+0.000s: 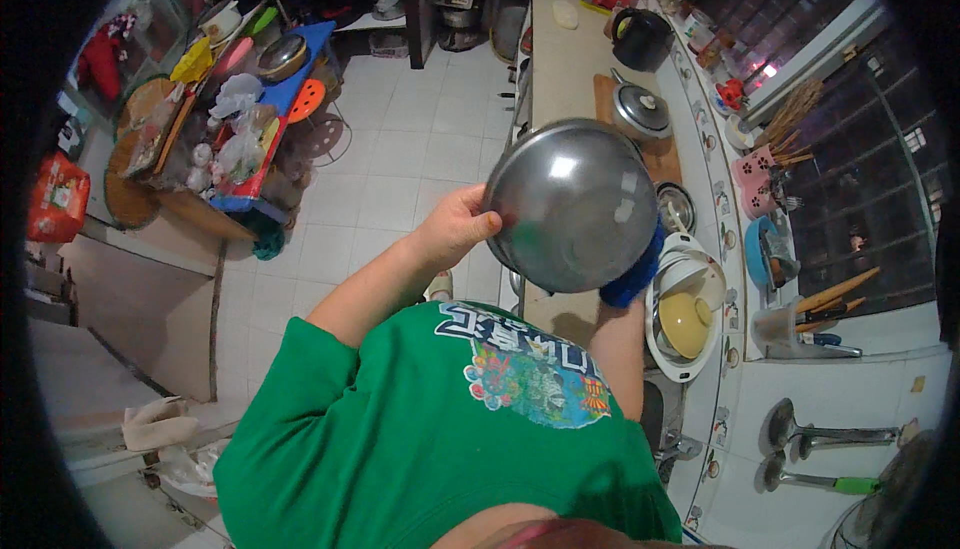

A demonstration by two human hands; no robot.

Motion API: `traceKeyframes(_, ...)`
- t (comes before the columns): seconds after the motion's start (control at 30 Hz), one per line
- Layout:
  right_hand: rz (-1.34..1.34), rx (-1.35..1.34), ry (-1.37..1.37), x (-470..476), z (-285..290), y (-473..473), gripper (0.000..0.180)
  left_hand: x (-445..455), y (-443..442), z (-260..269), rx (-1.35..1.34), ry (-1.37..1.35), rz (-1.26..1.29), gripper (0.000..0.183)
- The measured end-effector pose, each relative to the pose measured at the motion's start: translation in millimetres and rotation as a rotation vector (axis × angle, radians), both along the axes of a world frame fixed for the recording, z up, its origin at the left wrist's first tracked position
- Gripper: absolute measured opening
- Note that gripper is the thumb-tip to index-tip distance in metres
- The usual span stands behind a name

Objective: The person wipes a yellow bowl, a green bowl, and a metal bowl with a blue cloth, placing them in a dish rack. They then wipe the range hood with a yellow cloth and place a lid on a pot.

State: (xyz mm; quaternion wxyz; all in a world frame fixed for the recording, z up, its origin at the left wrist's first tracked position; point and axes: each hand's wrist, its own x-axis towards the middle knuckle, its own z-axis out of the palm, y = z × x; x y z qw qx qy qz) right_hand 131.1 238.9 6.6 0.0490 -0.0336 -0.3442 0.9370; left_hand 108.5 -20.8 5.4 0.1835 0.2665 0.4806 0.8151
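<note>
A large stainless-steel bowl (570, 207) is held up in front of me, tilted, beside the counter edge. My left hand (472, 219) grips its left rim, with the thumb on the near side. At the lower right of the bowl is my right hand (628, 290), covered by a blue cloth or mitt (637, 273) that presses against the bowl. Its fingers are hidden behind the metal.
Right of the bowl, a white basin (682, 375) holds several bowls, including a yellow one (684, 324). A lidded pot (641, 107) sits on a wooden board (604, 95). A black kettle (643, 38) stands farther back. At left is a cluttered table (289, 91) with an orange stool (306, 101).
</note>
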Motion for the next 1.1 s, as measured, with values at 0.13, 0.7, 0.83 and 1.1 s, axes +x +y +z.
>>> traceKeyframes(0.13, -0.052, 0.101, 0.108, 18, 3, 37, 0.039, -11, 3, 9, -0.042, 0.01, -0.105, 0.054)
traceKeyframes(0.7, 0.071, 1.646, 0.57, 18, 64, 1, 0.036, 5, 28, 31, -0.914, 0.475, 0.092, 0.031)
traceKeyframes(0.83, 0.166, 1.326, 0.392, 20, 59, 12, 0.034, 6, 12, 39, -0.765, 0.419, 0.124, 0.025)
traceKeyframes(1.1, 0.032, 0.954, 0.225, 26, 26, 25, 0.029, 1, -1, 32, -0.508, 0.124, 0.089, 0.026)
